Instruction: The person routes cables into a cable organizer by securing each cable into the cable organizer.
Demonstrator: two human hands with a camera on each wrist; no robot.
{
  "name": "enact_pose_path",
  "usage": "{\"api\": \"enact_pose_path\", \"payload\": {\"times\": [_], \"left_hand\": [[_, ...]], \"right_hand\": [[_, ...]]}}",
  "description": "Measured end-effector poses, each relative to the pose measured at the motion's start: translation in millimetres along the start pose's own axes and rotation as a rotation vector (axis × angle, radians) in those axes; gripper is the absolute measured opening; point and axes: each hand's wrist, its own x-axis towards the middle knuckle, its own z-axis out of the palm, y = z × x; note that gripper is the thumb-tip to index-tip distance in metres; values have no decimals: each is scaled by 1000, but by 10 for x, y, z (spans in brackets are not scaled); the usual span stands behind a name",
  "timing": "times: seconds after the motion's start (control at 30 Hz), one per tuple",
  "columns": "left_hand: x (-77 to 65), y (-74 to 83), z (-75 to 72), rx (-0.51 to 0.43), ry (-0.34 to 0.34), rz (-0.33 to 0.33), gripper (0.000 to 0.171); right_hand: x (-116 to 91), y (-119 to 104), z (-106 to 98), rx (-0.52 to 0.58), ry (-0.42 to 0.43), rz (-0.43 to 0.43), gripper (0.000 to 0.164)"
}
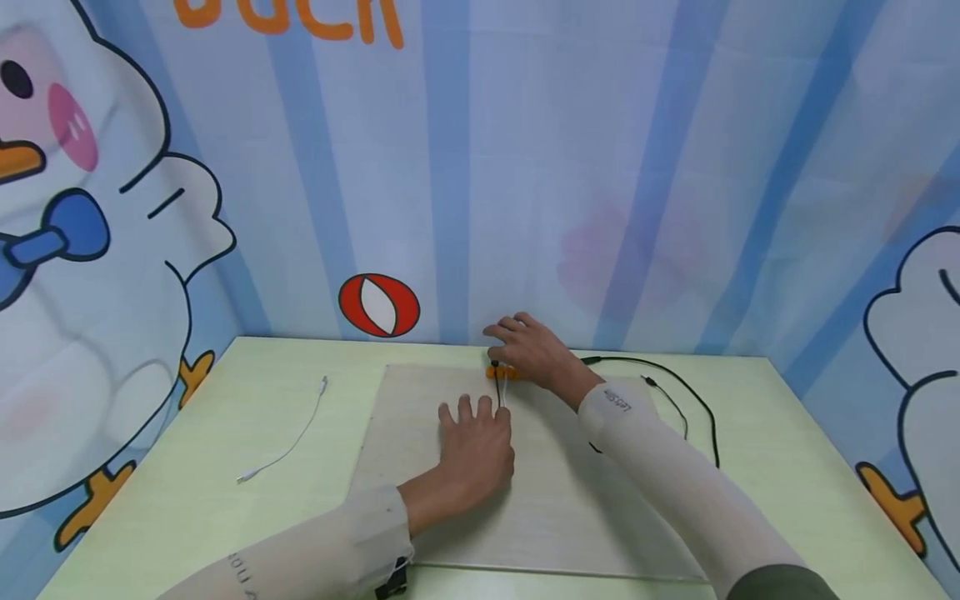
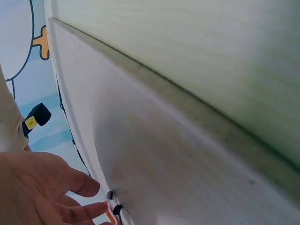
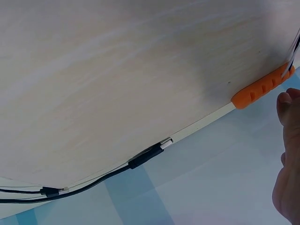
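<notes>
An orange cable holder [image 3: 258, 91] with a row of slots sits at the far edge of a pale board [image 1: 420, 425]. A black cable [image 1: 497, 387] and a white cable [image 1: 505, 390] run from it toward me. My right hand [image 1: 531, 350] is over the holder's right part, fingers spread; in the right wrist view the fingertips are partly cut off. Lower on the board, my left hand [image 1: 477, 454] lies with extended fingers near the cables' near ends. Two small plugs, one grey [image 2: 110, 194] and one black [image 2: 118, 209], show beside its fingers, apart from the thumb.
A loose white cable [image 1: 300, 437] lies on the table [image 1: 285, 383] left of the board. To the right are a thick black cable [image 1: 697, 400] and a thinner black cable [image 1: 671, 398], partly behind my right sleeve. A printed curtain [image 1: 480, 167] hangs behind the table's far edge.
</notes>
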Motion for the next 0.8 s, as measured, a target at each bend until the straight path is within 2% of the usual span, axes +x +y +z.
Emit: {"api": "enact_pose_path", "payload": {"times": [0.23,0.4,0.5,0.8], "left_hand": [[-78,-119,17,-69,41,-4,38],[-133,-218,28,-73,73,-25,36],[-157,-292,52,-66,88,-43,36],[-255,-475,88,-99,96,-96,32]], "right_hand": [[12,-42,53,35,41,18,29],[29,-97,76,28,85,1,24],[42,-119,72,25,84,-6,23],[116,-194,38,37,118,-20,26]]}}
